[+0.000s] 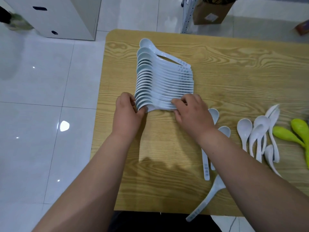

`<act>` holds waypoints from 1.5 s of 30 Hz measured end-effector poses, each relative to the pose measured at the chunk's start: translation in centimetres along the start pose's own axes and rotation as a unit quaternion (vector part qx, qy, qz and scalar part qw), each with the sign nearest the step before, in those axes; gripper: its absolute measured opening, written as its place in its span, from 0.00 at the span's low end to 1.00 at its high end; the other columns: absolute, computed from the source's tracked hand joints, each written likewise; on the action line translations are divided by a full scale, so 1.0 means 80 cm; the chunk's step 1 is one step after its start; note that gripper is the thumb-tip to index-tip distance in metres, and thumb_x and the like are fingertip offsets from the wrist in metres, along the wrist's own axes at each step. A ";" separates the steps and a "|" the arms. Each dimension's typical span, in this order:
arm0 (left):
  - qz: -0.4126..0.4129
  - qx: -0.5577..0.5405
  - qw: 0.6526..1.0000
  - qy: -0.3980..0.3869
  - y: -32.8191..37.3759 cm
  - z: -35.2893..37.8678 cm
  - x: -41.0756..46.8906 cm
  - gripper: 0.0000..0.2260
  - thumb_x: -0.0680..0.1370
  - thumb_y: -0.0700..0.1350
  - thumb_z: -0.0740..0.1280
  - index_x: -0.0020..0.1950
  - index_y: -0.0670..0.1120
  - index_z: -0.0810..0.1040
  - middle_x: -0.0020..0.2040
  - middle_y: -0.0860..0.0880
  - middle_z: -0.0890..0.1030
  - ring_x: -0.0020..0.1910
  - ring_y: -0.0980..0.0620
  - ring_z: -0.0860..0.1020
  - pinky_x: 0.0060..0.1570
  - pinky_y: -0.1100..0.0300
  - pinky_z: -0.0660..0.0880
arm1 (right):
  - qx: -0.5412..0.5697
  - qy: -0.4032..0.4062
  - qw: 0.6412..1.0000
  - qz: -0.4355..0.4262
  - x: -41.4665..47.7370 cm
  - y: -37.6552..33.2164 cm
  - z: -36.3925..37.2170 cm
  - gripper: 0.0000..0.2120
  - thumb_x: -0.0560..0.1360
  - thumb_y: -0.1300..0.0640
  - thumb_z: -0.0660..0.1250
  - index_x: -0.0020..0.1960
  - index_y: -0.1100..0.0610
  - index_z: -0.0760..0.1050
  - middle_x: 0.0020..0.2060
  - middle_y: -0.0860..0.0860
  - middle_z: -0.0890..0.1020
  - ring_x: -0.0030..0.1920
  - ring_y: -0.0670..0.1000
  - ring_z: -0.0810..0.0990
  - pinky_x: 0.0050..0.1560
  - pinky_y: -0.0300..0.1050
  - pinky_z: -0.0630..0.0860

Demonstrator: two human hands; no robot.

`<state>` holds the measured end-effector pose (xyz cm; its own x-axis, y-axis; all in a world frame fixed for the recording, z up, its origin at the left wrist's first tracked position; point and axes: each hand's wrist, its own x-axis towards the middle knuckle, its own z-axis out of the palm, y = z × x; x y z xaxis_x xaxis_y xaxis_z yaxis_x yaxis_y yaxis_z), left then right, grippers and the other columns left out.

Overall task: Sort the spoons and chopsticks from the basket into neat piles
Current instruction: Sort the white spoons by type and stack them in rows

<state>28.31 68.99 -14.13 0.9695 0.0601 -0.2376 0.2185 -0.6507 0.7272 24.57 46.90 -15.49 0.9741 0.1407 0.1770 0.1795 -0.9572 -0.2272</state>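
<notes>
Neatly nested white spoons [164, 79] — overlapping row

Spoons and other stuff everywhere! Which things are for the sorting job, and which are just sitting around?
For the job: nested row of white spoons held by left hand and right hand; loose white spoons; green spoons.

Just around: cardboard box; white cabinet.
</notes>
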 end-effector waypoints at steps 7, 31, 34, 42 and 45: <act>0.009 0.001 1.000 -0.008 0.002 -0.006 -0.004 0.20 0.73 0.52 0.75 0.58 0.52 0.69 0.56 0.53 0.71 0.38 0.58 0.77 0.37 0.63 0.74 | 0.011 0.008 1.000 0.008 -0.004 -0.005 0.004 0.12 0.72 0.64 0.70 0.55 0.57 0.80 0.43 0.56 0.75 0.44 0.59 0.74 0.40 0.53 0.76; -0.008 0.026 0.999 0.020 -0.013 -0.023 -0.046 0.25 0.72 0.52 0.76 0.66 0.50 0.72 0.54 0.53 0.75 0.44 0.60 0.77 0.41 0.59 0.78 | -0.002 -0.059 0.998 0.019 -0.052 -0.005 -0.021 0.20 0.74 0.55 0.66 0.66 0.57 0.76 0.62 0.58 0.77 0.66 0.60 0.74 0.63 0.59 0.70; 0.026 0.042 0.998 0.035 -0.007 -0.026 -0.069 0.24 0.74 0.48 0.74 0.67 0.49 0.71 0.54 0.53 0.73 0.44 0.61 0.75 0.42 0.62 0.74 | 0.019 -0.058 0.997 0.046 -0.086 0.000 -0.048 0.20 0.73 0.57 0.68 0.65 0.58 0.77 0.62 0.58 0.77 0.66 0.60 0.74 0.63 0.58 0.72; 0.119 0.110 0.972 -0.172 0.045 0.031 -0.128 0.21 0.76 0.49 0.70 0.67 0.52 0.71 0.52 0.57 0.74 0.41 0.63 0.75 0.42 0.56 0.76 | 0.064 -0.091 0.977 0.183 -0.217 0.023 -0.100 0.18 0.73 0.59 0.72 0.62 0.59 0.78 0.57 0.56 0.77 0.58 0.57 0.78 0.56 0.54 0.79; 0.148 0.117 0.962 -0.198 0.077 0.068 -0.125 0.24 0.76 0.51 0.69 0.71 0.50 0.69 0.59 0.52 0.74 0.42 0.58 0.76 0.41 0.58 0.74 | 0.076 -0.116 0.964 0.228 -0.242 0.034 -0.105 0.19 0.73 0.57 0.72 0.64 0.59 0.76 0.58 0.55 0.77 0.58 0.56 0.79 0.53 0.51 0.80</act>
<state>19.39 60.29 -10.75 0.8568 -0.4172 -0.3030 -0.1369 -0.7506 0.6464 5.02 39.46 -11.48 0.9577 -0.2159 -0.1900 -0.2737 -0.8873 -0.3713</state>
